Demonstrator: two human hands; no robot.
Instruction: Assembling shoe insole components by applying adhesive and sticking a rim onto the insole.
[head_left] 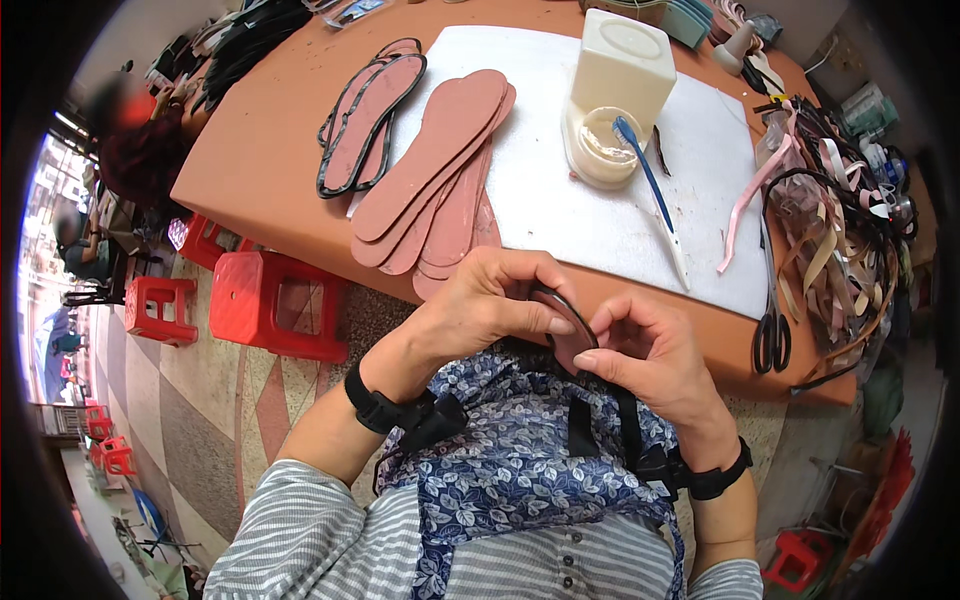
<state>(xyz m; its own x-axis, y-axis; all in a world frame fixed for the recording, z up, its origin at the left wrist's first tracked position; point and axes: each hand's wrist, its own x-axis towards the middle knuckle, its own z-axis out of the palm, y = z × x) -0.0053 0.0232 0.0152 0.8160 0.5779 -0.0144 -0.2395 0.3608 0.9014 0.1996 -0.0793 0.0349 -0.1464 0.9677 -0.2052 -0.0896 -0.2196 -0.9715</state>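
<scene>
Between my two hands, over my lap at the table's front edge, is a reddish-brown insole [571,343] with a black strip along its edge. My left hand [505,297] pinches it from the left, thumb on its face. From the right, my right hand [650,352] has thumb and forefinger closed at the black edge. Much of the insole is hidden by my fingers. Just beyond my left hand lies a fanned pile of plain insoles [432,155]. Farther left are several insoles with black edging [380,95], stacked together.
A white sheet [530,75] covers part of the brown table [270,130]. On it stand a cream container [625,70] with a round cup and a blue brush [650,180]. Black-handled scissors [771,342] and tangled strips [820,220] lie right. Red stools [265,300] and other people are left.
</scene>
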